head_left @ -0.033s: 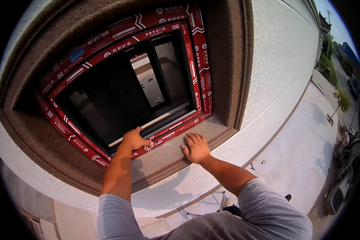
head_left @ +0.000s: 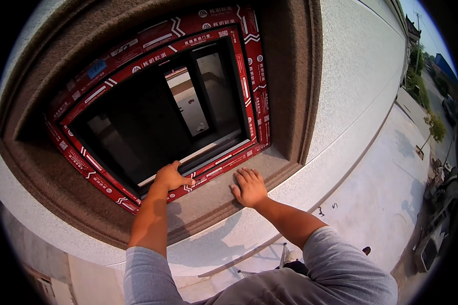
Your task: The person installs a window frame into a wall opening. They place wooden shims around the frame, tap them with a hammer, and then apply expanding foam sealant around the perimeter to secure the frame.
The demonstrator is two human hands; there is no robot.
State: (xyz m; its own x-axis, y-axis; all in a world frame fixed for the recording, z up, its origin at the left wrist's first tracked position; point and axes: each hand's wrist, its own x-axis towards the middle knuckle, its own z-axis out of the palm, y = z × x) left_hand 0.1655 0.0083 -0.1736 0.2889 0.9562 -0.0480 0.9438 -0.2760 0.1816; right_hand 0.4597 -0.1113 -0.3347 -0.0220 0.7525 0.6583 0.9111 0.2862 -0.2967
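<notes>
A window frame [head_left: 254, 86] wrapped in red printed film is set in a brown stone recess. At the lower part of the frame, my left hand [head_left: 171, 178] grips the bottom rail, its thumb stretched to the right along the red film and its other fingers over the inner edge, partly hidden. My right hand [head_left: 251, 189] lies on the stone sill [head_left: 208, 203] to the right, palm down with the fingers spread, holding nothing. Dark glass panes [head_left: 137, 122] fill much of the opening, and a lighter interior shows through a narrow gap.
Moulded brown stone [head_left: 295, 101] borders the recess. A white textured wall [head_left: 356, 76] runs off to the right. Below is pale paving [head_left: 376, 198], with part of a metal stand [head_left: 283, 254] near my body. Dark clutter [head_left: 432, 229] lies along the far right, near a small tree [head_left: 433, 127].
</notes>
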